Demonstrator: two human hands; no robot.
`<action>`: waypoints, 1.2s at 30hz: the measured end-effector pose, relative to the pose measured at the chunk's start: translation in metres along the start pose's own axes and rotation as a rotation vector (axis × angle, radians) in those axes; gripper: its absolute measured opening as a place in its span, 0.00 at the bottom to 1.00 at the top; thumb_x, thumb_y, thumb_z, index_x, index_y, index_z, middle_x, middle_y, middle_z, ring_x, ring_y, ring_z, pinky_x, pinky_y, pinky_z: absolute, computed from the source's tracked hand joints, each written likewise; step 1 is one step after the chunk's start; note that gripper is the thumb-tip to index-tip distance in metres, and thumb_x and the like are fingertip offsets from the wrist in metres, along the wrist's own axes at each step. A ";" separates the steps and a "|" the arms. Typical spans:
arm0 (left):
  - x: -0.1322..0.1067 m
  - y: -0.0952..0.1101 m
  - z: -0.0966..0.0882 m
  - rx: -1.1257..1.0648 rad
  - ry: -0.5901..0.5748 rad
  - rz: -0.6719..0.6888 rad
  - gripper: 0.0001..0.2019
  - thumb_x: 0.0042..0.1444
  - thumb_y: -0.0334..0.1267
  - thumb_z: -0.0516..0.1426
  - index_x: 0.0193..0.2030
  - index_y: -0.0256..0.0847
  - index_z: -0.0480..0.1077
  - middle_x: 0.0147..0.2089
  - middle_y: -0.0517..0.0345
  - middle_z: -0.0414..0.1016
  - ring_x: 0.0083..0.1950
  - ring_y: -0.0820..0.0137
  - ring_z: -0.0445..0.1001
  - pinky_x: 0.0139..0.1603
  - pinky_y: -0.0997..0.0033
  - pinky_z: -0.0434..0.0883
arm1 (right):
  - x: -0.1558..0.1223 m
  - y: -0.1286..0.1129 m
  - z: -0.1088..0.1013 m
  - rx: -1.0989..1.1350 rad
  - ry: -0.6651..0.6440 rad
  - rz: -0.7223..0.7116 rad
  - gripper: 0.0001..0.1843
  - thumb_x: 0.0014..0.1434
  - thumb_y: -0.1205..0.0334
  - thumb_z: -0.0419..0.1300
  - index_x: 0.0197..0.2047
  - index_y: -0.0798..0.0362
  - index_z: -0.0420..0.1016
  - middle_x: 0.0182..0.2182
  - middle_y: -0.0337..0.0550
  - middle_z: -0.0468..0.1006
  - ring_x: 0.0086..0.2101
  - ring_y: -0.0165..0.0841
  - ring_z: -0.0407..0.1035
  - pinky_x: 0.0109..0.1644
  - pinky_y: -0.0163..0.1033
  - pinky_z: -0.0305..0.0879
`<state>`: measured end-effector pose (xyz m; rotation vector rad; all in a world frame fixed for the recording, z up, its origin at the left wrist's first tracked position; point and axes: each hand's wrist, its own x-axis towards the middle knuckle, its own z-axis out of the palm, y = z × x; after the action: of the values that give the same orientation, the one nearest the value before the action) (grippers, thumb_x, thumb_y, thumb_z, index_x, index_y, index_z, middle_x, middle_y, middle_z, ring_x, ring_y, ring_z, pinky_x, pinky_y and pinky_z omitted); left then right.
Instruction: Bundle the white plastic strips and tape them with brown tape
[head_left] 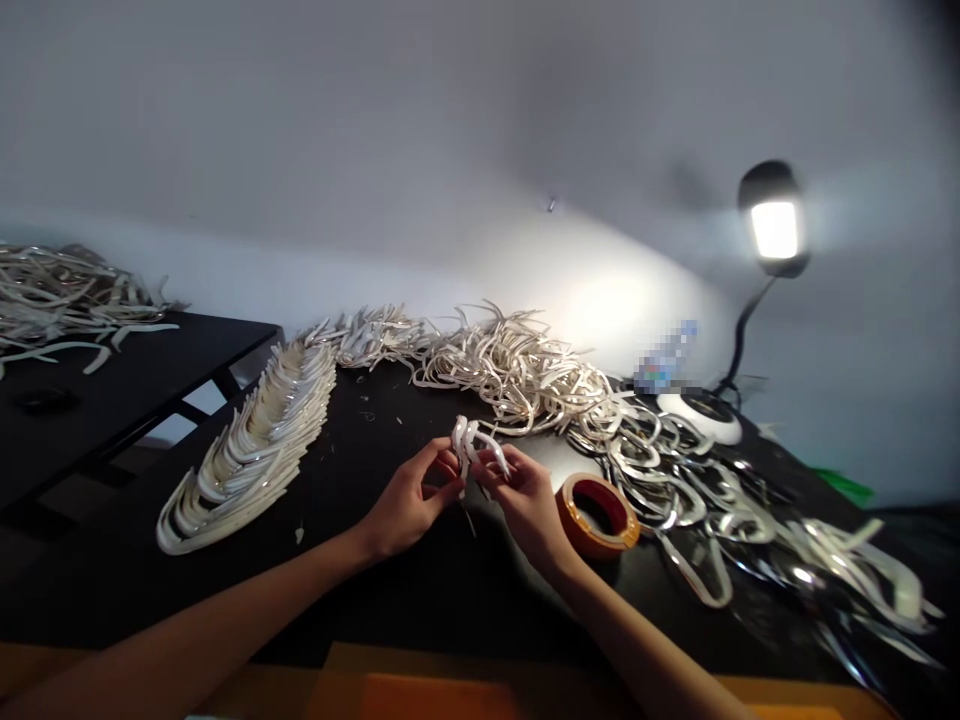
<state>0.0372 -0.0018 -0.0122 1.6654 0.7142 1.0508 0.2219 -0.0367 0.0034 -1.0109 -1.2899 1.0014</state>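
Note:
My left hand [409, 500] and my right hand [525, 500] hold a small bundle of white glossy curved strips [468, 450] between them, above the black tabletop [375, 590]. Just to the right of my right hand lies a roll of orange tape [598, 517]. A neat overlapping row of curved white strips [247, 450] lies left of my left hand. Behind my hands spreads a tangled heap of similar strips [510, 370], and silvery loops [660, 470] lie to the right.
A black desk lamp [772, 225] shines from the back right on a round white base [701, 415], next to a blurred bottle [666, 358]. Another black table [112, 400] at the left bears more strips [60, 295]. A white wall stands behind.

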 end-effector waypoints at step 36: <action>0.006 0.018 -0.010 -0.159 0.175 -0.127 0.16 0.59 0.50 0.67 0.39 0.38 0.76 0.37 0.57 0.80 0.38 0.67 0.80 0.44 0.66 0.80 | 0.016 -0.005 -0.013 0.293 0.149 0.176 0.18 0.62 0.47 0.64 0.48 0.49 0.86 0.35 0.41 0.79 0.33 0.33 0.66 0.37 0.37 0.63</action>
<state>0.0306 0.0017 0.0076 1.3869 0.8169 1.1410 0.2352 -0.0223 0.0118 -0.9626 -0.9126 1.1863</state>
